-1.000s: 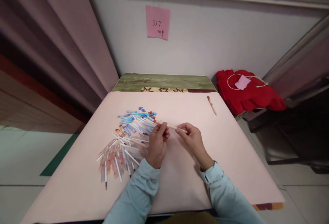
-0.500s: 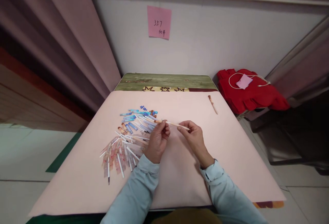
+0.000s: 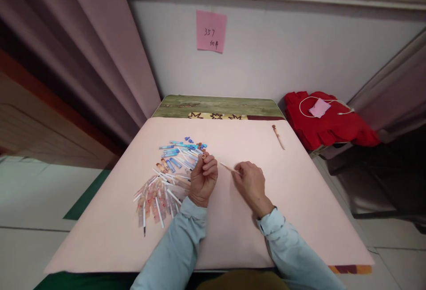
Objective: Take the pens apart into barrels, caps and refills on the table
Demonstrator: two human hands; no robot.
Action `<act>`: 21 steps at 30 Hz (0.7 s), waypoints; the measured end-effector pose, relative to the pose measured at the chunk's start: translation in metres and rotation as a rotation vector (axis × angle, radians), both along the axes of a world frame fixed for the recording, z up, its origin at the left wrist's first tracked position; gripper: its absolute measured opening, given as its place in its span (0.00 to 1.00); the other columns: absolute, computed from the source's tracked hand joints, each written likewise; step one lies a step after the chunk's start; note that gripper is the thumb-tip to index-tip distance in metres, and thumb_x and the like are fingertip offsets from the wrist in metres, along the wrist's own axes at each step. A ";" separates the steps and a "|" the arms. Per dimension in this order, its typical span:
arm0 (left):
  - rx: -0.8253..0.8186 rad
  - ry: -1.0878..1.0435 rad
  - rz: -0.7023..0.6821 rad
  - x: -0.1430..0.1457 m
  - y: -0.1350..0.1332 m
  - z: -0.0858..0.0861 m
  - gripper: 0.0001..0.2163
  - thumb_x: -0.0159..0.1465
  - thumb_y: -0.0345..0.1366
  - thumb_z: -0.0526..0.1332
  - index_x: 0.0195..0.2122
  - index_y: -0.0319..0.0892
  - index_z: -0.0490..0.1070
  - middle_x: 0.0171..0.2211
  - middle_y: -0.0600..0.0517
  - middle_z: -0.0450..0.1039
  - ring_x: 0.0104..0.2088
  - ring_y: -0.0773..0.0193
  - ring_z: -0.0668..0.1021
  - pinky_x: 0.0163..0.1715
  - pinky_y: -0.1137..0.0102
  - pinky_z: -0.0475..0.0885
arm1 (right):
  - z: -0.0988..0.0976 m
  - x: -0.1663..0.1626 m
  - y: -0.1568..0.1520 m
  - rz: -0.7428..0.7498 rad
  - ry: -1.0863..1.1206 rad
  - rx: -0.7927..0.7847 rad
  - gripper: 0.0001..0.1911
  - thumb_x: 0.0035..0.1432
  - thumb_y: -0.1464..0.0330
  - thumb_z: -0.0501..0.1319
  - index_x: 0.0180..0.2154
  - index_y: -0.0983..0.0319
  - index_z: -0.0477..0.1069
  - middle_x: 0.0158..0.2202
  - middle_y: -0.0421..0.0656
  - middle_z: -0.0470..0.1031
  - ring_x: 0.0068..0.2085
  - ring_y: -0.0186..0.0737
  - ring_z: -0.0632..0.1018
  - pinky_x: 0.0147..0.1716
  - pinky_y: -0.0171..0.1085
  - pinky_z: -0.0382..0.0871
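My left hand (image 3: 203,180) is closed around a small brown pen cap (image 3: 203,156) that sticks up from the top of the fist. My right hand (image 3: 250,183) pinches the rear end of a thin white pen refill (image 3: 227,168), whose tip points toward the left hand with a small gap between them. Both hands hover over the pink table cover (image 3: 299,192) near its middle. Just left of my left hand lies a pile of pen parts (image 3: 169,172): blue and brown caps, white refills and clear barrels.
A single assembled pen (image 3: 278,137) lies near the table's far right corner. A red garment (image 3: 328,121) with a white cable and pink paper sits on a seat to the right. A pink note (image 3: 211,31) hangs on the wall. Curtains stand at the left.
The two hands drew apart: the cap came off the refill and stays in my left hand, which turned upright, while my right hand kept the bare refill.
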State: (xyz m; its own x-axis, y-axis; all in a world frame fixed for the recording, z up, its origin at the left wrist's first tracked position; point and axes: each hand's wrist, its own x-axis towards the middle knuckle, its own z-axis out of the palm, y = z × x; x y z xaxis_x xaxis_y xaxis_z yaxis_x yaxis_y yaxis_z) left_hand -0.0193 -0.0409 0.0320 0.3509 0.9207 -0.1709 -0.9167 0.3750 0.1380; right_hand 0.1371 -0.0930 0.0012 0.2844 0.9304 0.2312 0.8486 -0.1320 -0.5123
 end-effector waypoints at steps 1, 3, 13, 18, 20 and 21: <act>0.011 -0.012 0.024 -0.001 0.001 0.000 0.04 0.69 0.30 0.55 0.38 0.40 0.68 0.27 0.55 0.60 0.22 0.76 0.65 0.19 0.85 0.62 | 0.000 0.000 0.000 0.012 -0.030 -0.011 0.05 0.56 0.67 0.62 0.35 0.59 0.76 0.35 0.44 0.77 0.38 0.43 0.74 0.39 0.39 0.60; 0.024 -0.032 0.061 -0.002 0.002 -0.001 0.04 0.70 0.31 0.55 0.38 0.40 0.68 0.27 0.55 0.59 0.22 0.76 0.64 0.19 0.86 0.62 | 0.004 0.000 0.004 0.011 -0.018 -0.024 0.07 0.57 0.66 0.62 0.38 0.58 0.77 0.36 0.44 0.77 0.38 0.42 0.75 0.39 0.38 0.60; 0.044 -0.109 -0.019 -0.003 0.001 -0.001 0.02 0.68 0.30 0.57 0.36 0.39 0.67 0.26 0.56 0.58 0.21 0.78 0.64 0.17 0.87 0.61 | 0.010 -0.014 0.078 0.208 0.018 -0.088 0.06 0.57 0.68 0.63 0.34 0.55 0.80 0.35 0.41 0.79 0.35 0.38 0.76 0.32 0.34 0.60; 0.040 -0.027 -0.007 -0.005 0.001 0.001 0.03 0.67 0.31 0.59 0.35 0.41 0.66 0.26 0.56 0.57 0.20 0.77 0.63 0.16 0.85 0.60 | 0.000 -0.016 0.081 0.218 -0.036 -0.082 0.07 0.57 0.70 0.61 0.31 0.58 0.78 0.34 0.42 0.79 0.33 0.37 0.75 0.31 0.34 0.60; 0.034 0.010 0.007 -0.004 0.002 0.001 0.03 0.67 0.31 0.59 0.35 0.41 0.66 0.26 0.56 0.57 0.20 0.76 0.63 0.16 0.84 0.60 | 0.004 -0.016 0.079 0.203 0.053 -0.043 0.08 0.58 0.70 0.59 0.32 0.59 0.77 0.32 0.42 0.79 0.32 0.37 0.75 0.31 0.34 0.61; 0.033 0.012 0.011 -0.004 0.002 0.001 0.03 0.67 0.31 0.58 0.35 0.41 0.66 0.26 0.56 0.57 0.20 0.75 0.63 0.16 0.83 0.60 | 0.008 -0.016 0.078 0.194 0.144 -0.012 0.07 0.58 0.69 0.59 0.32 0.59 0.77 0.31 0.41 0.78 0.31 0.37 0.74 0.31 0.34 0.62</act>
